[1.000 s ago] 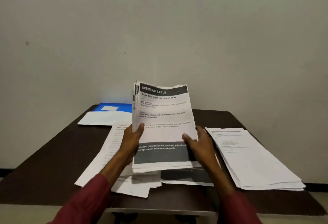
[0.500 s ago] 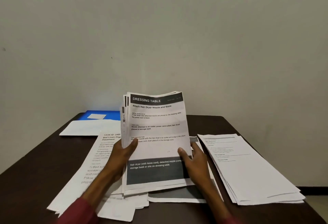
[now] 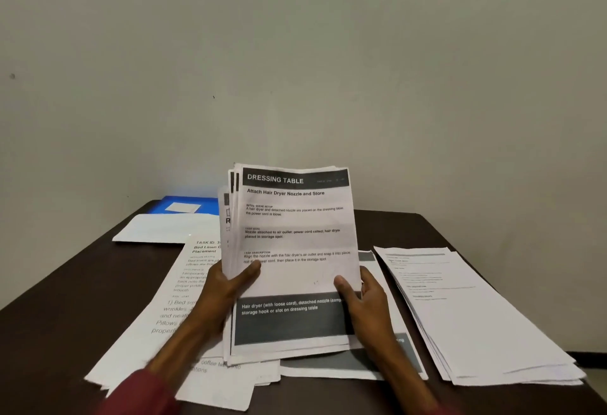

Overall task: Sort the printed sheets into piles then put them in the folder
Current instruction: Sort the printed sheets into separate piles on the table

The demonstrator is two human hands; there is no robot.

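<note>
The dark tabletop (image 3: 65, 299) spreads beneath the DRESSING TABLE stack (image 3: 295, 243), which I hold upright. Right of the stack lies a tidy pile (image 3: 486, 322); left of it, loose sheets (image 3: 157, 316); behind it to the left, the blue folder (image 3: 193, 204). My left grip (image 3: 220, 296) clasps the stack's left edge, my right grip (image 3: 364, 303) its right.

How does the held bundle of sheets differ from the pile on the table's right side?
The held bundle stands tilted, gripped by left hand and right hand; the right pile lies flat, untouched. The held bundle's top sheet has dark bands; the right pile's looks mostly white. Both are printed paper.
</note>
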